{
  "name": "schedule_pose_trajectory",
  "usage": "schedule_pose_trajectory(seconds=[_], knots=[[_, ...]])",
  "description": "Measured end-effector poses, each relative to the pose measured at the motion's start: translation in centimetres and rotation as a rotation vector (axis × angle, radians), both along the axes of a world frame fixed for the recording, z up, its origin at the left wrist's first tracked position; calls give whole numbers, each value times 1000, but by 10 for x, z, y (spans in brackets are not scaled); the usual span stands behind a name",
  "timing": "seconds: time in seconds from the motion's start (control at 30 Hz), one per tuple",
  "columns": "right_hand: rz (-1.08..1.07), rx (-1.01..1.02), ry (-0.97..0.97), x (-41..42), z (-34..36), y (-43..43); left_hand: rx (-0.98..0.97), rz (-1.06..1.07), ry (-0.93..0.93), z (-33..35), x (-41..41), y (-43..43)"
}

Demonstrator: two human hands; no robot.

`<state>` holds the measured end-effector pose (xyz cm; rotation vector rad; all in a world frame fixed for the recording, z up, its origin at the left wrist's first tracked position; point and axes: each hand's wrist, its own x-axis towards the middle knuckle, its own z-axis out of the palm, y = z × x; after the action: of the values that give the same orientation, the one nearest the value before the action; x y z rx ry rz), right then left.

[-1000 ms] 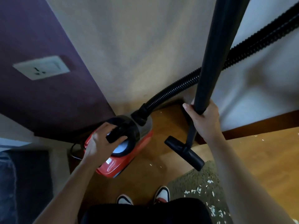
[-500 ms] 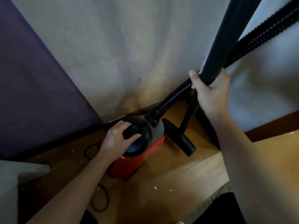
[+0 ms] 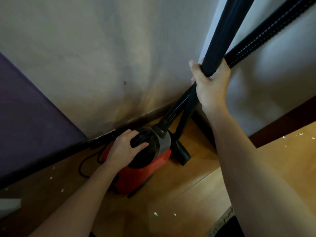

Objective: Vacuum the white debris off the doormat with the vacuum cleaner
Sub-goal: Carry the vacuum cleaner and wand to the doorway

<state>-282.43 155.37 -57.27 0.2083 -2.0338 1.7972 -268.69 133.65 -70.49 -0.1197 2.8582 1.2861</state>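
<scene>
"Well, can you see the doormat (image 3: 226,218) from where you stand?"

"Barely. Only a rough strip shows at the bottom right edge, cut off by the frame and the right forearm. Whether debris lies on it I cannot tell. The white flecks (image 3: 155,213) I can make out are scattered on the wooden floor (image 3: 179,202)."

"And the vacuum cleaner (image 3: 147,173)?"

"Red canister, tucked into the corner, close to the skirting board (image 3: 150,115). The left hand (image 3: 126,149) has its fingers curled round the black handle (image 3: 138,140) on top. The right hand (image 3: 210,84) has its fingers wrapped tight round the wand (image 3: 227,31), whose upper end runs out of view. The ribbed hose (image 3: 266,35) passes behind that hand, so its middle is hidden."

"The floor nozzle (image 3: 182,153)?"

"Low, just beside the canister and partly behind it. I cannot tell whether it touches the floor. The power cord (image 3: 81,166) loops to the left, its end hidden."

"Any room to move?"

"The wall (image 3: 102,48) is behind and a purple panel (image 3: 34,117) to the left. Bare boards lie between the canister and the doormat."
</scene>
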Motion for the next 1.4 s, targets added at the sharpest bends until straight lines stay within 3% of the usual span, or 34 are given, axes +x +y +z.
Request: schedule_pose_trajectory(seconds=[0.33, 0.7, 0.93, 1.4], knots=[[-84, -75, 0, -12, -17, 22, -33, -56, 66, -23, -35, 16], [-30, -119, -21, -29, -27, 36, -134, -121, 30, -32, -58, 34], [-16, -279, -153, -32, -41, 30, -157, -168, 17, -36, -71, 38], [-25, -244, -180, -29, -35, 30, -285, -174, 0, -34, -73, 39]])
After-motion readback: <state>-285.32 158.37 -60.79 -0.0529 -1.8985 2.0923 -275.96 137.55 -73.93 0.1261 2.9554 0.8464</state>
